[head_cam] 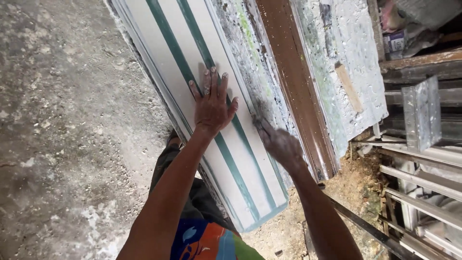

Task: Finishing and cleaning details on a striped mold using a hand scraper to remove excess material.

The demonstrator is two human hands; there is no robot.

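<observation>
While my left hand [211, 107] lies flat, fingers spread, on the white green-striped moulded panel [211, 159], my blurred right hand [283, 147] works its plaster-crusted far edge, grip unclear; panel formed, edge unfinished.

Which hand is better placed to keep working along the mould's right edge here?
Probably the right hand: it is already at the right edge of the long white mould with green stripes, blurred as if moving. The left hand lies flat, fingers spread, on the mould's face, apparently steadying it.
</observation>
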